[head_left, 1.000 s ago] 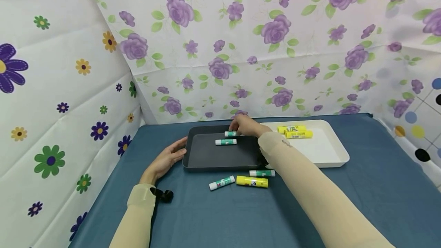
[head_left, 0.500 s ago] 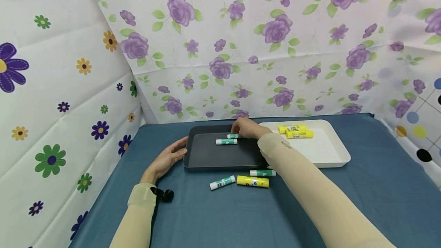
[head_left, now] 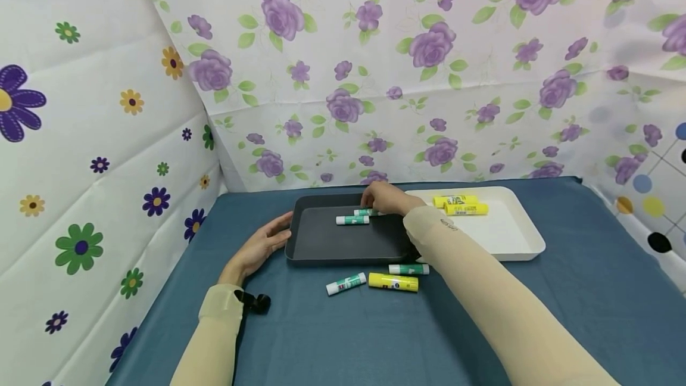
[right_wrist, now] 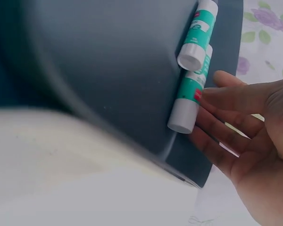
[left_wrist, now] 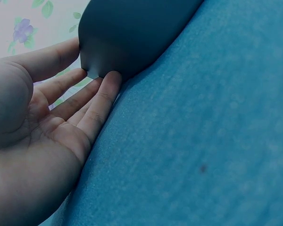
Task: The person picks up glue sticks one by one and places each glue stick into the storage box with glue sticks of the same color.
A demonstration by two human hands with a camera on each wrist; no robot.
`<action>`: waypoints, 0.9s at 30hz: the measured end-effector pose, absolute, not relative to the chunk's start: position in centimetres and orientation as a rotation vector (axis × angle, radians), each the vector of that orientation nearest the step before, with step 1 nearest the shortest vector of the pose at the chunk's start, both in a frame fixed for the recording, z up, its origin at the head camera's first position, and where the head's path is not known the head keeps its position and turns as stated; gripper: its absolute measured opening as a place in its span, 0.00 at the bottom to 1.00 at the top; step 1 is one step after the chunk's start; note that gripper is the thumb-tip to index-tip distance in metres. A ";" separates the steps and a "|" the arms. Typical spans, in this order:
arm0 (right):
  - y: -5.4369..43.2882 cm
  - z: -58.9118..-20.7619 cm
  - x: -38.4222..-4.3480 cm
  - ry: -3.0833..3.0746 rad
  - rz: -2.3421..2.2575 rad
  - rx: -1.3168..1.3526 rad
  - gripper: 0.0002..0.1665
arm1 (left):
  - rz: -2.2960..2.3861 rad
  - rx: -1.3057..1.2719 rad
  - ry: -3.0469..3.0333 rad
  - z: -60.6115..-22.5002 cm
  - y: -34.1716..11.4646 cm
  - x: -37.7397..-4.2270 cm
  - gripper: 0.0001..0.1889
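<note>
My left hand (head_left: 258,249) rests against the left edge of the dark grey tray (head_left: 343,249), fingers extended and fingertips on its wall in the left wrist view. Over the tray's back right, my right hand (head_left: 390,198) touches a green-and-white glue stick (right_wrist: 186,101) with its thumb and fingertips. That stick lies in the tray, its far part hidden by the hand in the head view. Right beside it lies another green-and-white glue stick (head_left: 352,220), the two nearly parallel. In the right wrist view the fingers look loose, not wrapped round the stick.
A white tray (head_left: 514,243) stands to the right, holding two yellow glue sticks (head_left: 466,209). On the blue cloth in front of the grey tray lie a yellow glue stick (head_left: 393,282) and two green-and-white ones, a tilted glue stick (head_left: 346,284) and a level glue stick (head_left: 409,270).
The glue stick under my right hand has shifted slightly toward me and right, nearer the other one. More of it now shows past my fingers. My left hand stays at the tray edge.
</note>
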State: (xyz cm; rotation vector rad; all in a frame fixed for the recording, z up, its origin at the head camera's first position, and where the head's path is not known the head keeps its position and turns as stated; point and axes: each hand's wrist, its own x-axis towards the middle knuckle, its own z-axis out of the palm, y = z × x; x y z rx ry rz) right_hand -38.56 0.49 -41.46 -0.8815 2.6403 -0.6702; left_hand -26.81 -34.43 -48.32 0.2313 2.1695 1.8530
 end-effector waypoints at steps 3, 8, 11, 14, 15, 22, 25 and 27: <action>1.0 -40.8 -38.4 2.597 -0.736 -0.904 0.22 | 1.849 0.237 2.170 -48.3 -34.4 -26.9 0.34; 2.0 -39.7 -38.1 2.524 -0.861 -0.927 0.23 | 1.857 0.248 2.169 -48.3 -34.4 -27.0 0.34; 2.6 -39.3 -38.1 2.503 -0.897 -0.928 0.23 | 1.859 0.252 2.169 -48.2 -34.4 -27.0 0.34; 3.4 -39.0 -38.1 2.469 -0.939 -0.935 0.22 | 1.852 0.256 2.173 -48.2 -34.4 -26.9 0.34; 3.6 -39.1 -38.2 2.452 -0.959 -0.942 0.22 | 1.849 0.257 2.175 -48.2 -34.5 -26.9 0.34; 5.9 -38.9 -38.1 2.311 -1.141 -0.919 0.22 | 1.846 0.259 2.169 -48.3 -34.5 -26.8 0.34; 6.8 -38.8 -38.0 2.272 -1.194 -0.894 0.23 | 1.844 0.260 2.167 -48.3 -34.4 -26.8 0.34; 7.4 -38.7 -37.8 2.255 -1.214 -0.895 0.23 | 1.846 0.260 2.167 -48.3 -34.4 -26.8 0.34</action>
